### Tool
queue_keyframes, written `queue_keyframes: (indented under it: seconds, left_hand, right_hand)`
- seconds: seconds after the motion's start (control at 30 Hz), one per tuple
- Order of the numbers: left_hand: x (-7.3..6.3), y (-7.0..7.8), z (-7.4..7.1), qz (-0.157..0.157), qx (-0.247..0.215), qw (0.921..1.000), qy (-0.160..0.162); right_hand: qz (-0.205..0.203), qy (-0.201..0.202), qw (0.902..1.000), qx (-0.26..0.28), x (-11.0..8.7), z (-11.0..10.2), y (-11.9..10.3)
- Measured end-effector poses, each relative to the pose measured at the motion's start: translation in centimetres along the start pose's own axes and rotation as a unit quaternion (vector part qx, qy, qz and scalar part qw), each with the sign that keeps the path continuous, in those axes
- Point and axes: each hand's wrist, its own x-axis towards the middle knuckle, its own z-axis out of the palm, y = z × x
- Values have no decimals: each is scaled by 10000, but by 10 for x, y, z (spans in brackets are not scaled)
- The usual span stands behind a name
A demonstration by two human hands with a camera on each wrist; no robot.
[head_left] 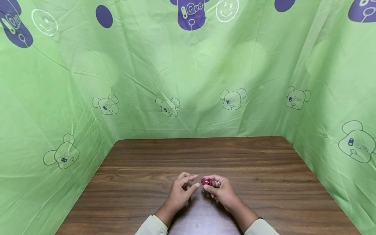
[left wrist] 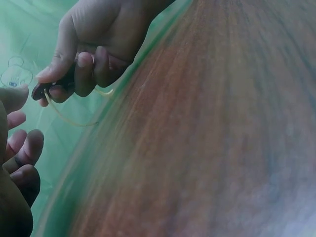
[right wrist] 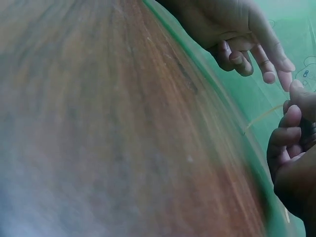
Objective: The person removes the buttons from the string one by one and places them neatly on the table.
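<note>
My right hand (head_left: 224,192) grips a small dark red object (head_left: 205,181) between thumb and fingers; its red rounded end points left, and a brownish banded part lies against the fingers. I cannot tell what kind of thing it is. From its end a thin yellow cord (left wrist: 61,116) hangs in a curve, seen in the left wrist view. My left hand (head_left: 180,193) is just to the left, thumb and index finger extended toward the red end with a gap between them, holding nothing. In the right wrist view, the right hand's own fingers largely hide the object.
Both hands are over the near middle of a brown wood-grain table (head_left: 264,163). Green printed cloth (head_left: 194,71) surrounds it at the back and on both sides. Pale sleeves (head_left: 152,226) cover the forearms.
</note>
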Motion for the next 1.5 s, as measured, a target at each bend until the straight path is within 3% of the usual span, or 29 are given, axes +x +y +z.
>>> queue_keyframes:
  seconds: [0.43, 1.0, 1.5]
  left_hand:
    - [-1, -3, 0, 552, 200, 9981, -187]
    - [-1, -5, 1, 768, 91, 9969, -163]
    - [0, -4, 1, 825, 284, 9954, -403]
  right_hand:
    - [-424, -209, 9978, -456, 1, -3, 1]
    - [-479, -281, 9973, -490, 2, -2, 2]
    - [-538, -204, 9967, -574, 1, -2, 1]
